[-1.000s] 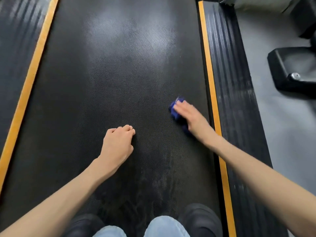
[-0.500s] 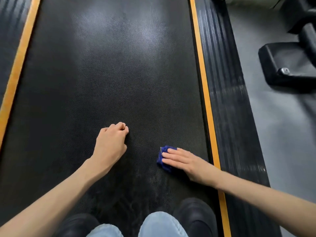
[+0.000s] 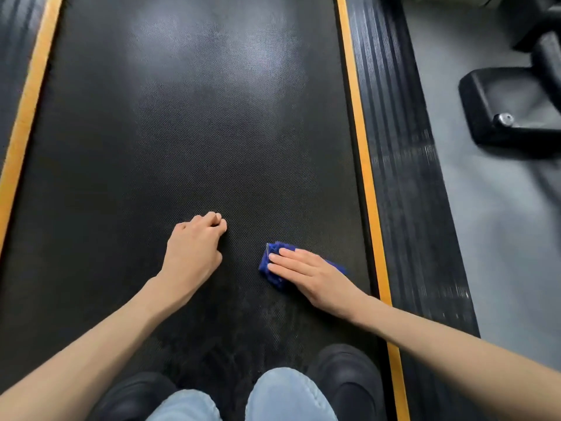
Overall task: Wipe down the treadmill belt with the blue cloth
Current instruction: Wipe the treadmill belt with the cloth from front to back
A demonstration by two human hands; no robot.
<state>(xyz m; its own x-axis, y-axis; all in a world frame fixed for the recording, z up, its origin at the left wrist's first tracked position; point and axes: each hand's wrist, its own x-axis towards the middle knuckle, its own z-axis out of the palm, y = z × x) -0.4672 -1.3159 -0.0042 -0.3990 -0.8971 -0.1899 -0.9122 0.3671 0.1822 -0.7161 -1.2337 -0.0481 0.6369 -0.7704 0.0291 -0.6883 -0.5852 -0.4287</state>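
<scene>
Low in the frame, the right hand [image 3: 315, 276] presses flat, fingers extended, on the blue cloth [image 3: 273, 262] on the belt [image 3: 197, 132], while the left hand [image 3: 194, 250] rests clenched, holding nothing, just left of it.

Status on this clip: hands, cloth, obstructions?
Right hand flat on blue cloth, pressing it to belt. Left hand fisted, braced on belt. Nothing obstructing.

Item count: one treadmill belt [image 3: 194, 123], two orange edge stripes [image 3: 361, 147], one blue cloth [image 3: 273, 262], two hands, left hand [image 3: 194, 253] and right hand [image 3: 312, 278], two black shoes [image 3: 346, 375], two denim-clad knees [image 3: 285, 396].
</scene>
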